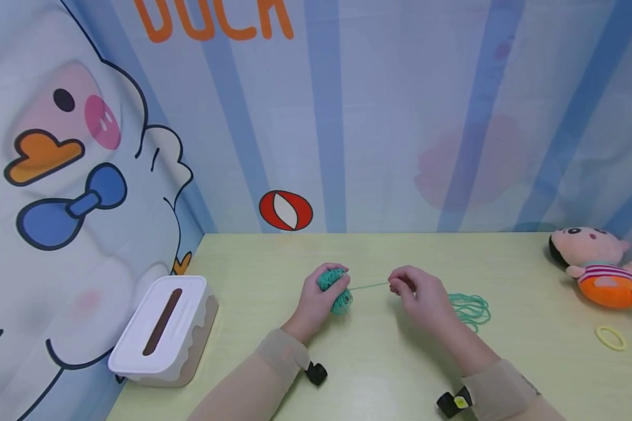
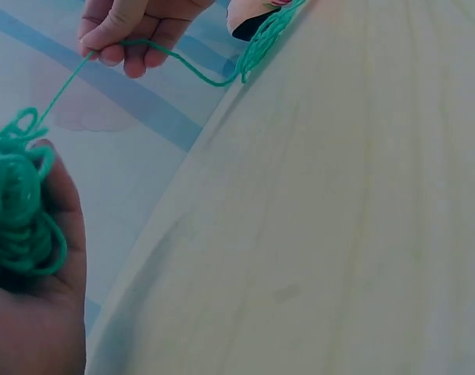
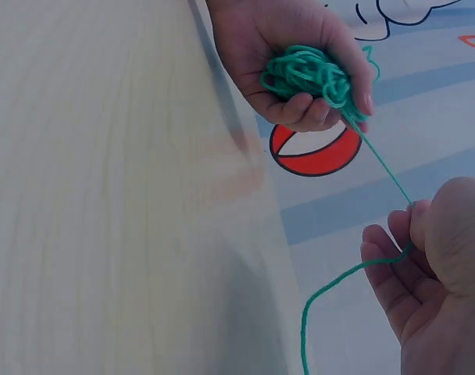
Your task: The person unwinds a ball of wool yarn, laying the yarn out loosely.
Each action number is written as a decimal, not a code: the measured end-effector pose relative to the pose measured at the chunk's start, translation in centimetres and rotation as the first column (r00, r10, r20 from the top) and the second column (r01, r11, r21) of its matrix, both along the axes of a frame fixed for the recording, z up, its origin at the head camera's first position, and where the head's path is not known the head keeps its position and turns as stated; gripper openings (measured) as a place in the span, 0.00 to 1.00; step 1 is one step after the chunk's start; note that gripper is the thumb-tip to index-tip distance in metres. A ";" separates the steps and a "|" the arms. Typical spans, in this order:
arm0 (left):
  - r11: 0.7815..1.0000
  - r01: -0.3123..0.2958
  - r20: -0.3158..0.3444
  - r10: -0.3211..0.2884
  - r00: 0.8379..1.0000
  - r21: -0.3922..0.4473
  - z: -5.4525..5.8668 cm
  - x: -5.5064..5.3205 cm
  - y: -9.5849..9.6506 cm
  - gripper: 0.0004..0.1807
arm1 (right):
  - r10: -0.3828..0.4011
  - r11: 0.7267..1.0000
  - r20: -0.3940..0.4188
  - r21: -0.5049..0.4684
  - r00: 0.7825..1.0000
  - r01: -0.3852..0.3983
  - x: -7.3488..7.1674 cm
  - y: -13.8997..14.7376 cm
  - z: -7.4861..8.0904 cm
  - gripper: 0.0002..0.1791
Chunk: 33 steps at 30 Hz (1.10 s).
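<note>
My left hand grips a bundle of green yarn, with the thumb across its front. From the bundle a taut strand runs to my right hand, which pinches it between thumb and fingertips. In the right wrist view, the yarn bundle lies in the curled left palm, and the strand hangs slack below the right fingers. A loose heap of the same yarn lies on the table just right of the right wrist; the left wrist view shows the slack strand leading to that heap.
A white lidded box with a brown slot stands at the table's left edge. On the right lie a plush doll in orange shorts and a pale yellow ring. A printed cloth backdrop rises behind the table.
</note>
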<state>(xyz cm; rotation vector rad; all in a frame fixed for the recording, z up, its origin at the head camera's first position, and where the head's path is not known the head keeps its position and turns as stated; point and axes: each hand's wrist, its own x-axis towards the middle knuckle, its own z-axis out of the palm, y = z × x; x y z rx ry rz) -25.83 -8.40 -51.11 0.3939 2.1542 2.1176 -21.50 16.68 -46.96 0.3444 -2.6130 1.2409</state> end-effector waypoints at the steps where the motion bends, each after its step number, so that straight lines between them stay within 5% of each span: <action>1: 1.000 0.011 0.004 -0.011 1.000 0.018 0.0 0.0 0.0 0.21 | -0.007 1.000 -0.002 -0.009 1.000 0.007 0.0 0.4 0.1 0.05; 16: 0.986 0.114 0.074 -0.124 0.990 0.124 0.1 0.1 -0.1 0.21 | -0.169 0.985 -0.002 -0.023 0.986 0.169 1.6 6.3 0.5 0.11; 27: 0.998 -0.023 0.009 0.023 1.000 -0.057 -0.1 -0.1 0.0 0.25 | -0.259 0.965 0.040 0.047 0.965 0.257 2.5 10.0 -0.3 0.12; 33: 0.996 -0.054 0.007 0.055 0.998 -0.068 -0.1 -0.2 -0.1 0.26 | -0.293 0.954 0.072 0.092 0.954 0.286 2.7 11.6 -0.6 0.13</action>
